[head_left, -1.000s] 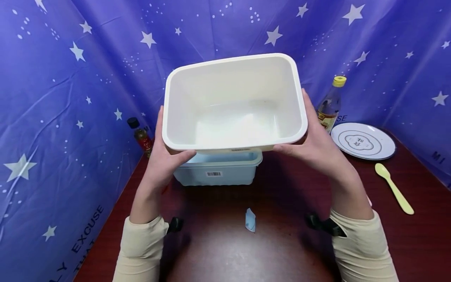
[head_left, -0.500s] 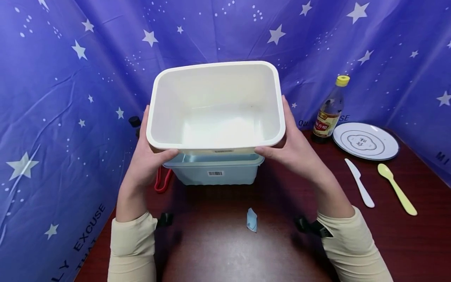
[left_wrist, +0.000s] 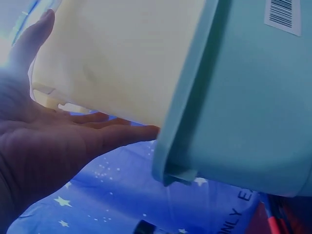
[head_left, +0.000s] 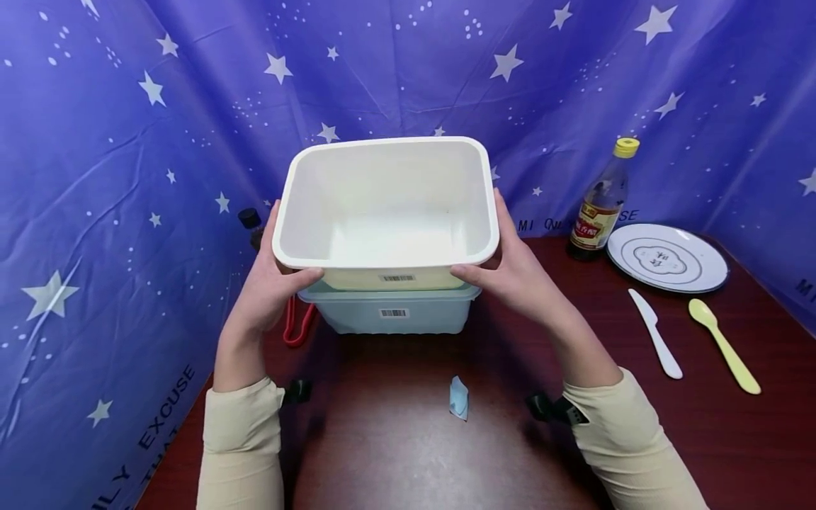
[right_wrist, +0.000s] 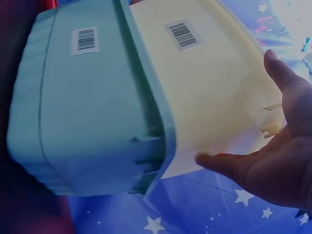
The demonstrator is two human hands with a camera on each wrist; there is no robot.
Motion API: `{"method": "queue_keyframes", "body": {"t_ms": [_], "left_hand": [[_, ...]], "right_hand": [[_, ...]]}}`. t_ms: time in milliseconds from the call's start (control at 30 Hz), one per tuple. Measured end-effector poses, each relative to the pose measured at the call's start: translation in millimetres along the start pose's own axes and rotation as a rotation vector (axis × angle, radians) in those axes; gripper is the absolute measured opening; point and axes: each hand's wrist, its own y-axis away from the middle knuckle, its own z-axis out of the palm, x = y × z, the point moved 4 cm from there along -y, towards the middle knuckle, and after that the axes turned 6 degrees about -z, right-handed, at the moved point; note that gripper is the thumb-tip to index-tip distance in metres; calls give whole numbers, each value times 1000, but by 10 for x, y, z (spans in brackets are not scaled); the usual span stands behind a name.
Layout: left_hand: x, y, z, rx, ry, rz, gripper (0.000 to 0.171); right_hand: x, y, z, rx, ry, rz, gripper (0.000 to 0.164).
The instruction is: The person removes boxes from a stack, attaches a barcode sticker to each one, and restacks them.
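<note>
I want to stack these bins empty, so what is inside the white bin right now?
Nothing shows inside the white bin: bare walls and floor. Its base sits in the blue bin, whose inside is covered.

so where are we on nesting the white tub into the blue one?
Partway in. Done: the white tub has its base inside the blue tub, shown by both wrist views. In hand: the left hand and right hand hold it by the sides under the rim. Left: its rim sits well above the blue rim, so it is not seated, and the hands have not let go.
</note>
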Motion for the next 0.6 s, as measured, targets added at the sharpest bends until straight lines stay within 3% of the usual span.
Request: {"method": "queue_keyframes", "body": {"t_ms": [133, 600], "left_hand": [[-85, -39, -17, -2, -11, -13, 102], [-340, -75, -116, 14, -110, -139, 94]], "right_hand": [[91, -18, 12, 1, 60, 16, 113], [421, -51, 96, -3, 23, 94, 103]]}}
